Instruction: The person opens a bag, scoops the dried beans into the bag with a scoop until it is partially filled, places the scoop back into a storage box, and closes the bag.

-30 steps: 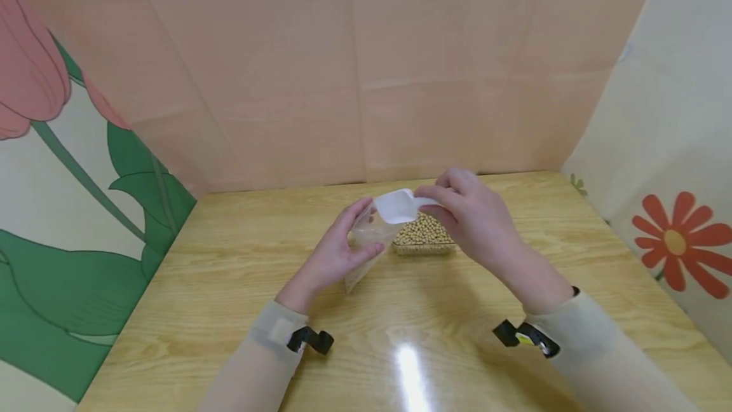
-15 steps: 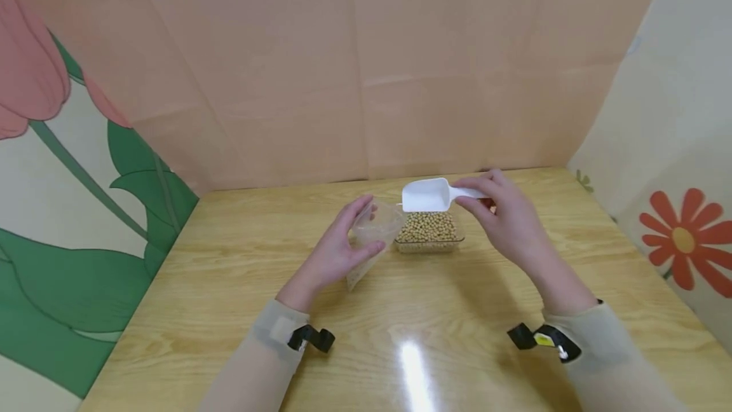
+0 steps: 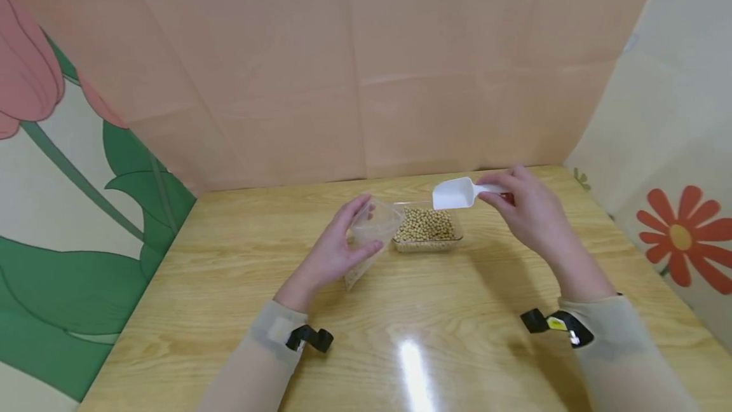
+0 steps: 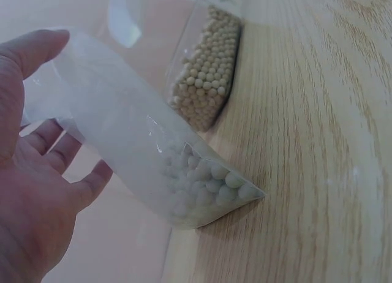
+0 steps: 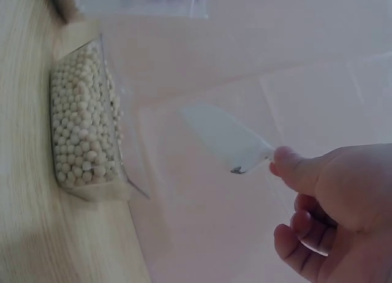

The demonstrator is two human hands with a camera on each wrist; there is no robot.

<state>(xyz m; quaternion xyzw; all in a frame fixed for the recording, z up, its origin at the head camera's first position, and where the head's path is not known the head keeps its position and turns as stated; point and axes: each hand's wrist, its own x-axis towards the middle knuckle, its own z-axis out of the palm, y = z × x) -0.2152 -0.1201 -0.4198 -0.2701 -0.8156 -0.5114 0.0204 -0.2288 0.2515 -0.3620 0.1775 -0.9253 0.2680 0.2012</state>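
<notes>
My left hand [image 3: 336, 253] holds a clear plastic bag [image 4: 128, 117] by its upper part, thumb on one side and fingers on the other, mouth spread apart. Several round beige beans [image 4: 205, 185] lie in its bottom corner, seen in the left wrist view. My right hand [image 3: 528, 212] pinches the handle of a white scoop [image 3: 454, 194], whose bowl looks empty. The scoop is in the air over the right back part of a clear rectangular container [image 3: 427, 247]. Beans [image 5: 79, 124] fill much of that container, just right of the bag.
A light wood-grain table [image 3: 240, 285] carries the container. Behind it stands a pinkish sheet [image 3: 274, 81]. Side walls bear a painted tulip [image 3: 28, 68] on the left and a red flower [image 3: 680, 237] on the right.
My right hand has drawn the scoop from the bag's mouth to the right, across the container, and levelled it. My left hand and the bag have stayed nearly still.
</notes>
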